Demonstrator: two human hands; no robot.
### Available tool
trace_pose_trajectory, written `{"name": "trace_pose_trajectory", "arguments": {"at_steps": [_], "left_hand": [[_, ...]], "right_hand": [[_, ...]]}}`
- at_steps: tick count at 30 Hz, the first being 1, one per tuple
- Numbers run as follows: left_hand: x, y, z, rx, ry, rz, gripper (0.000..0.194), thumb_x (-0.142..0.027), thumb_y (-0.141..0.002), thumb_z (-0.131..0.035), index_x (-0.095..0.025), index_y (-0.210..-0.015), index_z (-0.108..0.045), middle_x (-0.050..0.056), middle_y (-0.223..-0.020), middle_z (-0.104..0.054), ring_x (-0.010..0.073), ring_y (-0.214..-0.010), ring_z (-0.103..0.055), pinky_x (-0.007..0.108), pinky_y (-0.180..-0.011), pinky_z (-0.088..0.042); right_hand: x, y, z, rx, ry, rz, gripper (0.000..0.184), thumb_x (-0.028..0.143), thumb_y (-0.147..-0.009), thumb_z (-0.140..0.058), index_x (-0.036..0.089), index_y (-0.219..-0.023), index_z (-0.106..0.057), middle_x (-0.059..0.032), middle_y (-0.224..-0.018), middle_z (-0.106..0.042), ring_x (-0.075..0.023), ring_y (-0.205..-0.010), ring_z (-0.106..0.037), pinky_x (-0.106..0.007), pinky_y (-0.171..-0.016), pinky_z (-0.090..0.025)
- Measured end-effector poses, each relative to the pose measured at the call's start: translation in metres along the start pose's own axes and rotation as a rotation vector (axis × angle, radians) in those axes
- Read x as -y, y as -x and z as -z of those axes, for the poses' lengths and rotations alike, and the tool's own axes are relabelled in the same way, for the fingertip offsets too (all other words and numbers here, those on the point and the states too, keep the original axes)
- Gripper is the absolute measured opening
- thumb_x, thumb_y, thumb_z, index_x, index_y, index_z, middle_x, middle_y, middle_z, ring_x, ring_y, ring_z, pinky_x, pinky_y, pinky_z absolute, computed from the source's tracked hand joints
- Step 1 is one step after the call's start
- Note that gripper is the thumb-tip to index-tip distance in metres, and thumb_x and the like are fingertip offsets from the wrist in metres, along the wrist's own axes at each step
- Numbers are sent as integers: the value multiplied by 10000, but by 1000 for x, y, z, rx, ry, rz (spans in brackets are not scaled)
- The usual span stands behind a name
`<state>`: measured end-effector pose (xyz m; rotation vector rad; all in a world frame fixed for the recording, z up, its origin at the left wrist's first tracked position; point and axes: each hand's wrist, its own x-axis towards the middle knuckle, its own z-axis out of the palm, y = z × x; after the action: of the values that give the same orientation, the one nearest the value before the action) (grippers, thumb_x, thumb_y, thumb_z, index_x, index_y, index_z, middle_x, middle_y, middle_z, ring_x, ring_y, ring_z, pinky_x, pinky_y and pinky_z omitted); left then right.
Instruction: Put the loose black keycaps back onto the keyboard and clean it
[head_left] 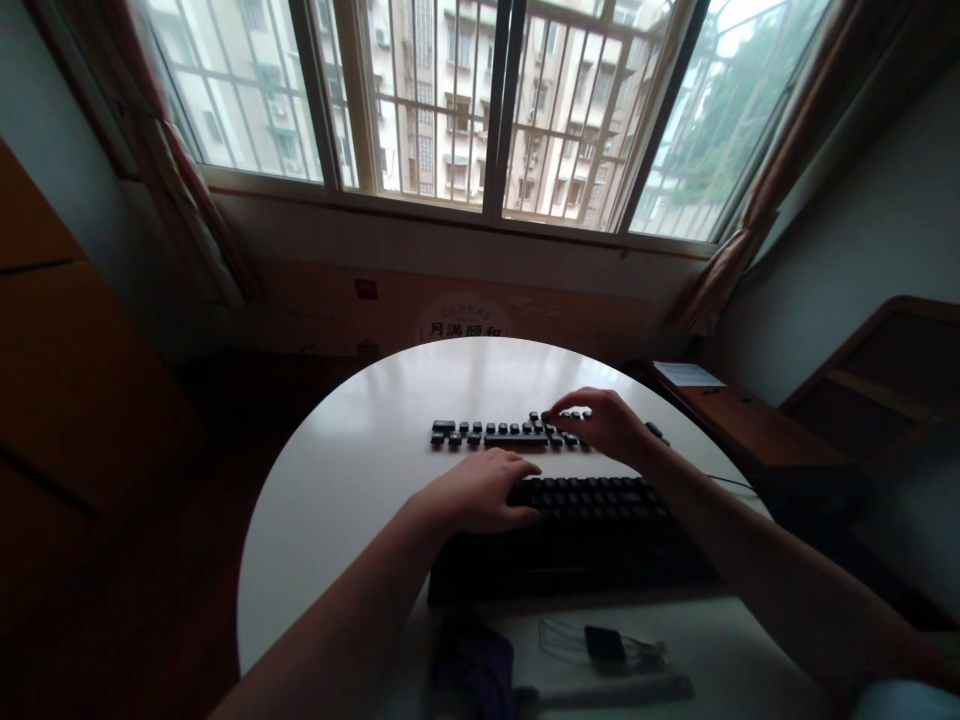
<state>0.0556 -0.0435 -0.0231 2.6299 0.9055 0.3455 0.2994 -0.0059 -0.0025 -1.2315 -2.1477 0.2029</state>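
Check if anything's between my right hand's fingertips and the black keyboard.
Yes: a few loose keycaps lie on the white table between your right hand and the keyboard. Your left hand is at the keyboard's left end, off to the side.

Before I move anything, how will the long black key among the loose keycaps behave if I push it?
The long black key is a small, slim bar, so probably light and stiff. Its straight shape suggests sliding rather than rolling on the glossy white table. Loose keycaps sit close around it, so a push would likely nudge those too.
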Motion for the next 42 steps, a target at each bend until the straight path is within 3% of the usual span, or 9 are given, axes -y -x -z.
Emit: {"name": "trace_pose_trajectory", "arguments": {"at_steps": [4,8,13,25,29,32,35,42], "left_hand": [[2,-1,5,75,-14,44,570,-455,-837,-660,-203,-1342,-581,109,-1354,-607,300,-1223,-560,412,-1027,-435],[2,-2,5,98,-14,52,580,-462,-844,-639,-197,-1355,-570,111,-1373,-591,298,-1237,-549,414,-1051,-424],[-3,-2,4,84,7,36,572,-449,-839,-654,-186,-1341,-576,109,-1340,-613,288,-1219,-565,403,-1042,-434],[-7,-5,3,101,15,3,575,-444,-842,-669,-200,-1350,-556,95,-1334,-615,273,-1206,-569,395,-1041,-436],[-6,-6,0,80,27,-24,552,-437,-851,-659,-219,-1348,-554,88,-1328,-619,269,-1193,-576,397,-1032,-441],[-7,-7,-3,64,31,-44,510,-430,-859,-648,-225,-1319,-572,85,-1286,-641,268,-1151,-596,397,-1004,-458],[-8,-8,-5,57,10,-34,541,-435,-852,-647,-201,-1333,-564,101,-1291,-638,282,-1163,-591,411,-1012,-453],[-12,-10,-9,64,-20,11,603,-446,-837,-640,-197,-1376,-534,114,-1337,-616,293,-1223,-565,420,-1057,-421]], "right_hand": [[20,61,13,87,-193,79,113,298,-849,-714,226,-920,-765,-25,-896,-733,-147,-839,-670,-260,-772,-522],[40,84,0,218,-189,207,63,251,-868,-695,224,-888,-748,-6,-867,-732,-133,-825,-638,-285,-803,-485],[49,85,-12,312,-62,269,66,197,-861,-696,237,-882,-744,20,-863,-737,-142,-852,-623,-319,-851,-409],[47,89,-11,304,-26,260,86,182,-872,-679,245,-875,-737,31,-878,-734,-142,-851,-599,-319,-855,-365],[52,89,-9,305,31,252,105,189,-874,-672,246,-833,-750,4,-1031,-707,-162,-942,-570,-318,-871,-386],[54,89,-2,330,88,205,131,204,-841,-711,294,-909,-778,-18,-1133,-663,-184,-987,-554,-319,-875,-396],[55,91,6,411,119,197,228,215,-844,-705,347,-1017,-773,-29,-1017,-660,-168,-913,-561,-287,-804,-388],[60,96,16,527,210,212,256,247,-897,-611,315,-1118,-722,-2,-798,-669,-107,-656,-552,-255,-602,-253]]}}
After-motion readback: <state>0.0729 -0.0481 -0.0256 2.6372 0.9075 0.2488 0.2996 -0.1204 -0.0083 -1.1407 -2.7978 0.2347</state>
